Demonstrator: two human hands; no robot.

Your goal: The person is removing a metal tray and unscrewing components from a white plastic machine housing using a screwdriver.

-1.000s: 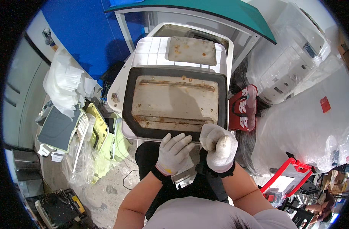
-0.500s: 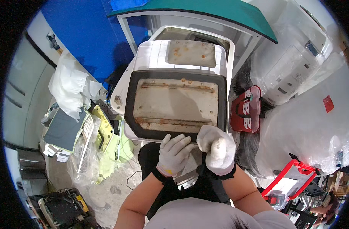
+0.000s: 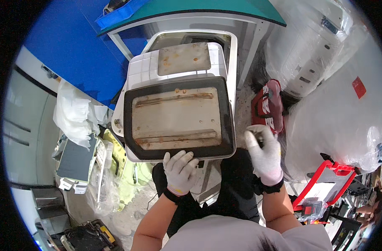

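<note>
Concrete floor [image 3: 132, 211] spreads below and left of the left hand [image 3: 181, 171], whose fingers are loosely spread at the near edge of a black-rimmed panel [image 3: 178, 115] lying just beyond, while the right hand [image 3: 264, 152] curls off to the panel's right, a dark patch between thumb and fingers too blurred to tell whether it grips anything. Past that hand, a red bag [image 3: 276, 106] carries white lettering (slanted and foreshortened), and the panel partly hides a white housing [image 3: 143, 71] beneath it. Its long axis runs left to right, clipped corner left of the left hand.
</note>
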